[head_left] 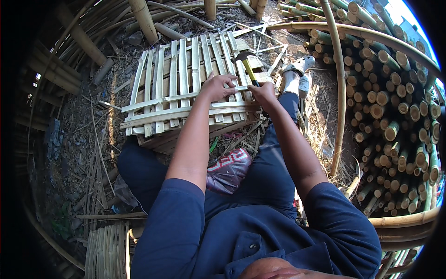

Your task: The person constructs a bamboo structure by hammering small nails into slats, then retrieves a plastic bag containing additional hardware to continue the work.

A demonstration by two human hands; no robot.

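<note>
A panel of pale bamboo slats (172,88) lies on the ground in front of me, upright strips crossed by horizontal ones. My left hand (217,86) pinches a thin cross strip (186,96) near the panel's right side. My right hand (263,94) grips the yellow and black handle of a hammer (245,63), whose dark head points away from me above the slats. Both hands sit close together at the panel's right edge.
A big stack of cut bamboo poles (395,102) fills the right side, with a long curved pole (339,93) before it. My foot in a grey sandal (297,69) rests beside the panel. Loose strips and poles (144,18) litter the dirt; another slat bundle (107,251) lies at lower left.
</note>
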